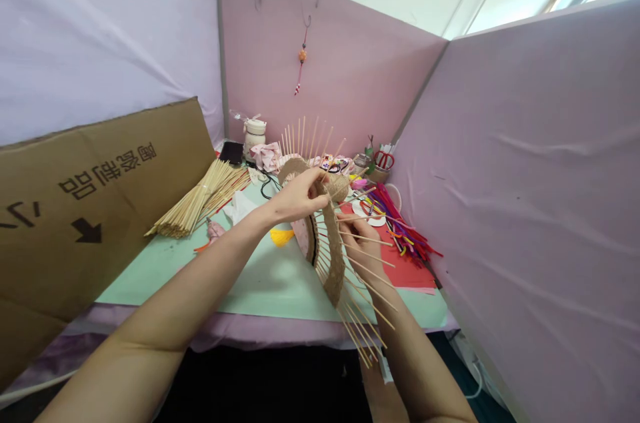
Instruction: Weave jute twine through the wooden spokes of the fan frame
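A round woven piece [334, 256] with a brown twine band and many thin wooden sticks radiating outward is held up on edge over the table. My left hand [301, 195] grips the upper part of the twine band, fingers bent round it. On the right side, my right hand [361, 239] is among the sticks with its fingers curled, touching them near the band. A ball of twine [338, 187] lies just behind the woven piece. A yellow tassel [282, 237] shows below my left hand, left of the band.
A bundle of sticks [193, 203] lies at the left beside a cardboard sheet [100, 209]. Fuzzy coloured stems [407, 229] and red paper [405, 273] are at the right. Behind stand a white jar [255, 136] and a pot with red scissors [384, 159]. Pink partitions [350, 69] enclose the green tabletop [250, 286].
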`<state>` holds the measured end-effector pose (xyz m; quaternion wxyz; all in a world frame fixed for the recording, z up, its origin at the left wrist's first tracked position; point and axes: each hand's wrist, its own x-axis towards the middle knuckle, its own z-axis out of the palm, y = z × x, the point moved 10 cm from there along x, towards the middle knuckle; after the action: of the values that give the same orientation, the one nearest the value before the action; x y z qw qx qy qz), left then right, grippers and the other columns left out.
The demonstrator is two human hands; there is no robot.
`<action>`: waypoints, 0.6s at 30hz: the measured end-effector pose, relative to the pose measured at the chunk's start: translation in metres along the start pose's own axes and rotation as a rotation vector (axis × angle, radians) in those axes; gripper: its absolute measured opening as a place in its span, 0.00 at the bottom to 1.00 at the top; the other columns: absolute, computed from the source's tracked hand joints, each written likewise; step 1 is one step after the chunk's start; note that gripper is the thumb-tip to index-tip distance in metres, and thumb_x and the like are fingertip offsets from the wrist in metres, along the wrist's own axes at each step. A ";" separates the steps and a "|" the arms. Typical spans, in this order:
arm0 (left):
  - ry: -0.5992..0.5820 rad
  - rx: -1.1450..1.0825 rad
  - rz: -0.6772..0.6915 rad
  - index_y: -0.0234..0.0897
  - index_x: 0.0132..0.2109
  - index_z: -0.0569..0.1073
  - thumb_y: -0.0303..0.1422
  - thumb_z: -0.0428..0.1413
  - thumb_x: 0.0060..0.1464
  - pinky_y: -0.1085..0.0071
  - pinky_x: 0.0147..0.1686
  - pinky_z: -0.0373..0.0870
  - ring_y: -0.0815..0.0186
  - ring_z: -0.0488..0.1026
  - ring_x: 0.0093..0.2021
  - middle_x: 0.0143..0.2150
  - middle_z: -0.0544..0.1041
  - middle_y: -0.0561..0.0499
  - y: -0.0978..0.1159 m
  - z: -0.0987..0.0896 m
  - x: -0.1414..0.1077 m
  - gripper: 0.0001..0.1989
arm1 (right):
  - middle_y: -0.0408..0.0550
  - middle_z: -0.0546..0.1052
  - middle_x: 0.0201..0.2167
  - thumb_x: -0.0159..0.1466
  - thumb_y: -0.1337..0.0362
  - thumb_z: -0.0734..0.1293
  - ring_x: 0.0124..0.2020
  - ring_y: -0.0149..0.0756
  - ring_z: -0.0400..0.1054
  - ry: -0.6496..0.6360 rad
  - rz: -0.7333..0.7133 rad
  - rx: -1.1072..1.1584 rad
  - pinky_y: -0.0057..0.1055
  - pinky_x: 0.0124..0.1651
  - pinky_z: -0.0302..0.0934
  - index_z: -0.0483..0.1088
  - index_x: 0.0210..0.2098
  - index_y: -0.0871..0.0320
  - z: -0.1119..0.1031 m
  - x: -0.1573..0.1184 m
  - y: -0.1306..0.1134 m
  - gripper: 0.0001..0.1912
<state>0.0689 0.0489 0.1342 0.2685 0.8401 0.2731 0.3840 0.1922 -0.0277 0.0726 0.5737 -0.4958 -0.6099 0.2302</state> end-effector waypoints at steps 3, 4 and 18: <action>0.019 -0.009 0.002 0.38 0.44 0.64 0.40 0.57 0.51 0.69 0.33 0.63 0.67 0.65 0.32 0.35 0.68 0.53 -0.001 0.002 -0.001 0.16 | 0.51 0.79 0.38 0.63 0.58 0.65 0.37 0.38 0.72 -0.023 -0.032 -0.038 0.35 0.42 0.65 0.76 0.39 0.56 -0.003 0.000 -0.003 0.11; 0.028 -0.009 0.001 0.38 0.43 0.64 0.41 0.58 0.51 0.69 0.33 0.63 0.67 0.65 0.32 0.35 0.67 0.53 -0.001 0.002 0.000 0.17 | 0.51 0.79 0.38 0.63 0.58 0.65 0.37 0.38 0.72 -0.021 -0.038 -0.062 0.35 0.42 0.65 0.76 0.38 0.56 -0.006 0.001 -0.003 0.11; 0.074 -0.014 -0.014 0.39 0.40 0.62 0.36 0.58 0.49 0.69 0.31 0.60 0.68 0.62 0.30 0.31 0.65 0.55 0.001 0.003 0.001 0.14 | 0.39 0.65 0.21 0.59 0.54 0.70 0.22 0.26 0.55 -0.032 0.131 -0.011 0.26 0.26 0.53 0.70 0.27 0.58 -0.065 0.000 -0.028 0.14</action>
<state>0.0716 0.0478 0.1336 0.2665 0.8215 0.2860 0.4150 0.2429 -0.0576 0.1121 0.5449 -0.5343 -0.5864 0.2716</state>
